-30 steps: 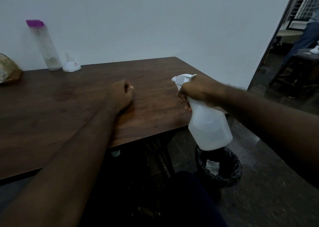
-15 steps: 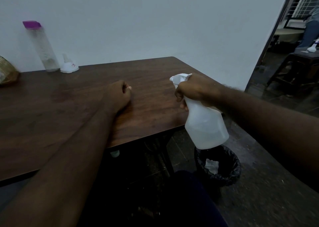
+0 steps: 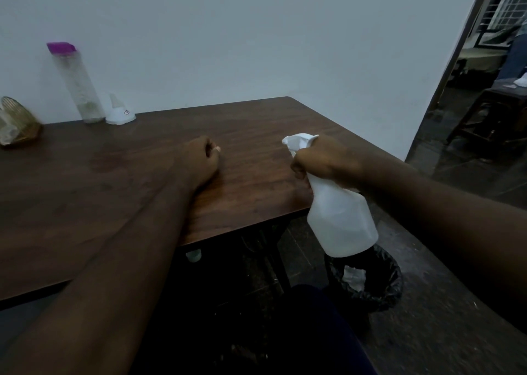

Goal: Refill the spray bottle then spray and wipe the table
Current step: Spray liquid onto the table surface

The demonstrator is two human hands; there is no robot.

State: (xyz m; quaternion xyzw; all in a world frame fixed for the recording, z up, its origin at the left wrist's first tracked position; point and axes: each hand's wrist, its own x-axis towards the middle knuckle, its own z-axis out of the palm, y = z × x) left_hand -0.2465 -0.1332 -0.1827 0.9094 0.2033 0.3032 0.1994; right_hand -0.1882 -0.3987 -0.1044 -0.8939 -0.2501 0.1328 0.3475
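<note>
Head view: we see right hand (image 3: 322, 161) clamped round neck of spray bottle (image 3: 342, 220), centre-right of frame, held in air past tabletop (image 3: 128, 192) edge. Fisted left hand (image 3: 199, 161) rests on tabletop, nothing visible in it. We judge bottle light, stiff plastic, slick if wet; neck grip under trigger best.

Left hand (image 3: 199, 161), right hand (image 3: 322, 161), forearms (image 3: 128, 260) bare; dark navy trouser leg (image 3: 319, 332).

Matt plastic spray bottle (image 3: 340, 220), wood-grain table (image 3: 142, 180)
</note>
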